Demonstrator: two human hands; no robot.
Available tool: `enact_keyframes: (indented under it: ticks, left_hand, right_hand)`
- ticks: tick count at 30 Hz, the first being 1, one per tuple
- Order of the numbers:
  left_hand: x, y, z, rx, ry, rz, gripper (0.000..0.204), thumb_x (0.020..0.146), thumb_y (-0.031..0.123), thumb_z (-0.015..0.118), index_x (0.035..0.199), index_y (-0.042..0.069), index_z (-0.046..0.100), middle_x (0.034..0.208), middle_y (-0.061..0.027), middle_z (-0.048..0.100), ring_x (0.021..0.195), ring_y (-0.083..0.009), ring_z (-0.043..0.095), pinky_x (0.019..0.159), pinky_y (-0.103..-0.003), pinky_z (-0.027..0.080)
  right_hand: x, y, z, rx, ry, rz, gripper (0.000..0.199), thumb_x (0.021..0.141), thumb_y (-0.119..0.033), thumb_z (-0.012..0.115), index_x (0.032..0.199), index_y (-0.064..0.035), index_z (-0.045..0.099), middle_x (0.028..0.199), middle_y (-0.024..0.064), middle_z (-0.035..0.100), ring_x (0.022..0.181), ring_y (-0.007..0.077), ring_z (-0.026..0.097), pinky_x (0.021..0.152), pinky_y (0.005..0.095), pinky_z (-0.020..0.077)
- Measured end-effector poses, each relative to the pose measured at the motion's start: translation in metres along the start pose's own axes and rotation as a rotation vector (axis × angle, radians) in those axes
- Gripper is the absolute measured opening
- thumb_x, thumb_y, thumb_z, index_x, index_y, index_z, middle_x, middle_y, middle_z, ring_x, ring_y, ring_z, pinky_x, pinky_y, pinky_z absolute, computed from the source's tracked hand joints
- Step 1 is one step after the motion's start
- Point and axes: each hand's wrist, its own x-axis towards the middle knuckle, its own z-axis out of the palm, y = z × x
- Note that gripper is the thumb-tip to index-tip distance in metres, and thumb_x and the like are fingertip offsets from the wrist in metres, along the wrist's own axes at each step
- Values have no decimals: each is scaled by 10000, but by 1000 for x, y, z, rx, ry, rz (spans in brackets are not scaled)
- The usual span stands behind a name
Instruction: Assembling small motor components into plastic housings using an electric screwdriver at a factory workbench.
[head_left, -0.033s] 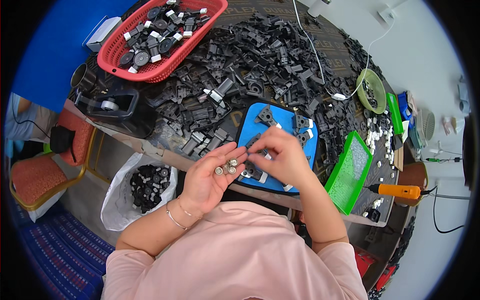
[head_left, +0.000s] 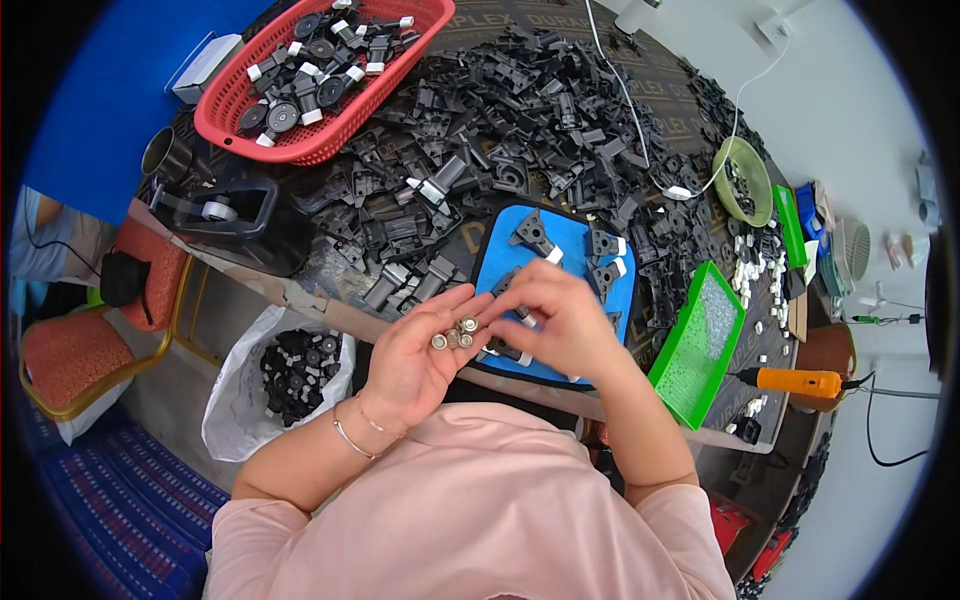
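My left hand (head_left: 412, 362) is held palm up in front of me, fingers stretched together. On its fingers and palm lie several small round metal parts (head_left: 467, 324) with ringed faces. Just beside its fingertips is my right hand (head_left: 565, 322), thumb and fingers bent into a pinch; whatever they hold, if anything, is hidden. Both hands hover over the near part of a blue mat (head_left: 572, 238) with a dark rim. Black plastic brackets (head_left: 530, 232) with white ends stand on this mat, some partly covered by my right hand.
Loose black plastic parts (head_left: 470, 110) are heaped across the table. A red basket (head_left: 215, 125) of assembled pieces stands at the far left, a green tray (head_left: 682, 385) at the right, beside an orange-handled tool (head_left: 798, 382). A white bag (head_left: 235, 410) of black parts sits below the table edge.
My right hand has shifted slightly, its fingers coming closer to the left hand's fingertips. The left hand and the metal parts on it stay nearly still.
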Motion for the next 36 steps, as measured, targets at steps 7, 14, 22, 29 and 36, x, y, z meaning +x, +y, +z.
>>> enact_keyframes:
  ticks: [7, 14, 22, 29, 36]
  left_hand:
    - [2, -3, -1, 19, -25, -10, 361, 944, 73, 465, 1280, -61, 466, 1253, -188, 560, 1114, -227, 574, 972, -358, 474]
    - [5, -9, -5, 41, 0, 28, 310, 914, 21, 558, 1221, -6, 529, 1204, -163, 591, 1096, -217, 590, 970, -336, 491]
    - [8, -12, -12, 83, -27, 60, 264, 896, 2, 586, 1159, 18, 567, 1133, -145, 633, 1064, -220, 611, 955, -348, 503]
    - [8, -13, -14, 95, -29, 49, 263, 890, -2, 594, 1151, 18, 570, 1123, -149, 642, 1068, -227, 615, 958, -356, 502]
    - [6, -17, -18, 118, -39, 38, 272, 884, -14, 594, 1152, 21, 571, 1141, -151, 634, 1067, -224, 614, 957, -355, 501]
  right_hand:
    - [-8, -2, 16, -60, 52, -51, 189, 729, -9, 741, 905, -72, 712, 809, 53, 587, 711, 184, 589, 593, 264, 478]
    - [-12, -3, 19, -28, 137, -32, 153, 749, -27, 744, 892, -69, 709, 841, 44, 587, 696, 162, 580, 580, 262, 469]
    - [-16, -2, 19, 15, 128, -18, 146, 746, -18, 748, 881, -59, 712, 831, 45, 588, 697, 156, 574, 576, 257, 460]
    - [-17, -4, 18, 171, 84, 143, 109, 784, -18, 732, 887, -44, 714, 815, 19, 578, 663, 98, 508, 552, 227, 402]
    - [-19, -2, 17, 242, 31, 242, 96, 791, -30, 729, 884, -45, 716, 811, -2, 561, 635, 58, 448, 547, 200, 358]
